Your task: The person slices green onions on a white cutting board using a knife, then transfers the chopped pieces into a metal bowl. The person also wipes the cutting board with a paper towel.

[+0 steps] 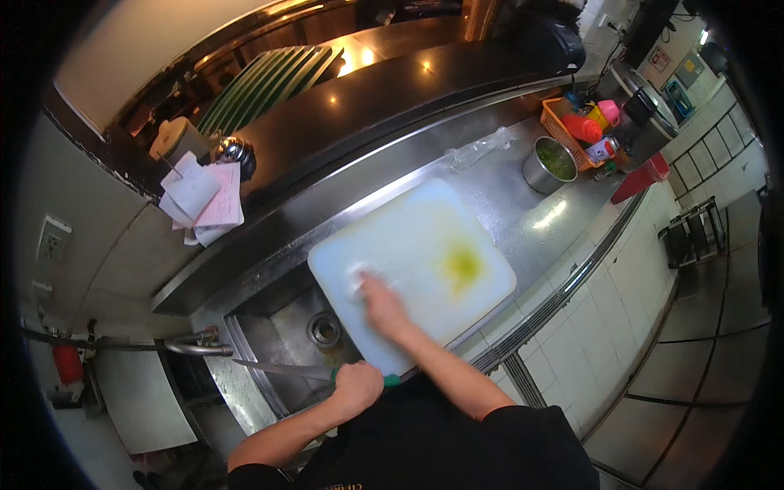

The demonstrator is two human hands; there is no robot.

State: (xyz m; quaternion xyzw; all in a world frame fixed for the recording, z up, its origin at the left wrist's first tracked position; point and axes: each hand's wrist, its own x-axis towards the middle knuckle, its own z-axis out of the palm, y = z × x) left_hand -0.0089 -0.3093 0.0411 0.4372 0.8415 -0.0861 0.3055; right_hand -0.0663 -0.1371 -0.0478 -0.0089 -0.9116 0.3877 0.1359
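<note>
My left hand is wrapped round the green handle of a long kitchen knife. Its blade points left across the near part of the sink. A large white cutting board lies on the steel counter, its left part reaching over the sink's edge. On the board's left half, my right hand presses a small white wad against the surface. Motion blurs it, so I cannot tell whether it is cloth or paper. A yellow-green stain marks the board's right side.
The steel sink and a faucet are at the left. Farther right stand a metal pot of chopped greens, an orange basket of bottles and a red container. A crumpled plastic bag lies behind the board. Paper slips hang at the back left.
</note>
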